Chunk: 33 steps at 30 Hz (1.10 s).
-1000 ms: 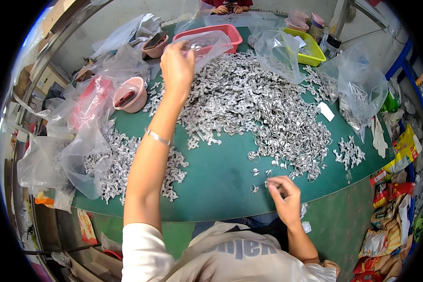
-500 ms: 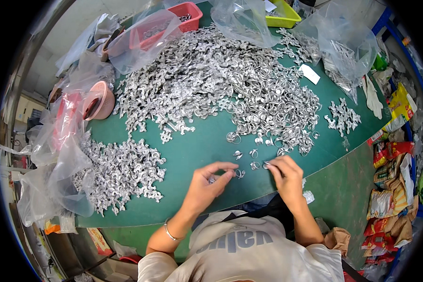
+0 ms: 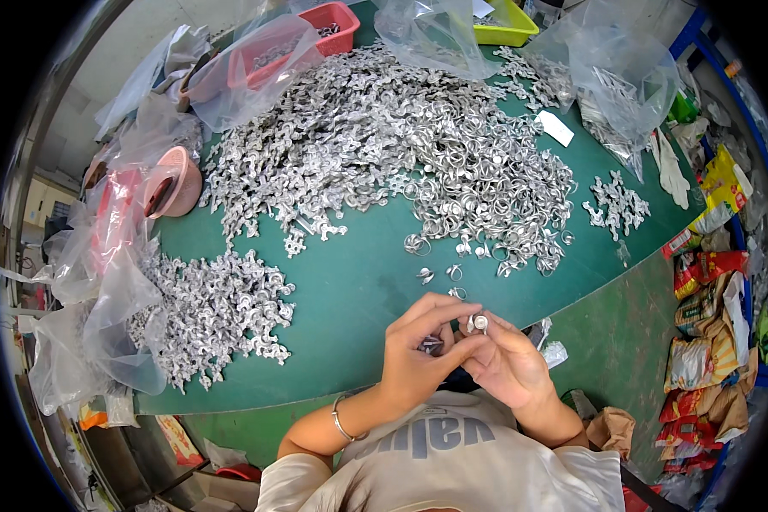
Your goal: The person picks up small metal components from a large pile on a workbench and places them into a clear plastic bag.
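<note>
My two hands meet above the table's front edge. Between their fingertips is a small silver metal ring (image 3: 480, 323) with a round, flat top. My left hand (image 3: 414, 350) is closed, pinching at the ring from the left, and more metal pieces (image 3: 431, 345) show in its curled fingers. From the right, my right hand (image 3: 514, 365) also grips the ring, its palm partly turned up. Just beyond lie a few loose rings (image 3: 454, 272) on the green tabletop (image 3: 341, 282). A large heap of similar rings (image 3: 495, 183) stands farther back.
Knobbly grey metal castings form a big heap (image 3: 307, 136), a left pile (image 3: 218, 316) and a small right cluster (image 3: 619, 205). A pink basket (image 3: 179, 183), red tray (image 3: 337, 21), yellow tray (image 3: 508, 24), plastic bags (image 3: 623, 68), white card (image 3: 555, 128) and glove (image 3: 670, 171) surround them.
My hands were apart over the loose rings; they have come together and back toward my body, with a ring now between them. Fewer loose rings show in front of the heap.
</note>
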Tool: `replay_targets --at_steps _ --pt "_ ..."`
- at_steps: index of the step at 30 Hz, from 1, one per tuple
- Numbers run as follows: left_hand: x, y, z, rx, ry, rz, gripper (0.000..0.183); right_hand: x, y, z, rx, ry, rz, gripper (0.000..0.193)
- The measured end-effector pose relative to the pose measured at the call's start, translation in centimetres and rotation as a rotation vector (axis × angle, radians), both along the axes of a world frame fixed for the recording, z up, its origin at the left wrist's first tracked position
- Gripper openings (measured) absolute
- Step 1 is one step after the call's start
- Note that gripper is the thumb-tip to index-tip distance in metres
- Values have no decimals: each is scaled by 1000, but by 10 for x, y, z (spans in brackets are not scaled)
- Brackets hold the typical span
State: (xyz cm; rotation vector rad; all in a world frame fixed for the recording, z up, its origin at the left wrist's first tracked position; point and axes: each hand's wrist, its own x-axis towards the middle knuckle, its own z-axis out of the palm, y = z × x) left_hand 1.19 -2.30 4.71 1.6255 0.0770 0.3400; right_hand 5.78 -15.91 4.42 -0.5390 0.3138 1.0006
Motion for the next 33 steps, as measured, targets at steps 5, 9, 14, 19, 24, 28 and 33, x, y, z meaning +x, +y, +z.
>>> replay_targets --at_steps 5,9,14,19,24,28,33 --pt "-4 -1 3 19 -4 -4 30 -2 -2 -4 146 -72 5 12" --pt "-7 -1 8 27 -23 4 32 -7 0 -12 180 -98 -44 12" --pt "18 45 27 276 -50 342 29 8 8 -29 -605 -958 -174 24" --pt "107 169 89 697 -354 690 24 25 11 -39 -1135 -1589 -102 28" --pt "136 234 94 1203 -288 865 28 27 18 -33 -1190 -1687 -49 25" --pt "98 174 73 848 -271 596 18 38 3 -46 -1174 -1650 -56 24" --pt "21 86 33 178 232 31 15 33 6 -46 -1179 -1635 -8 28"
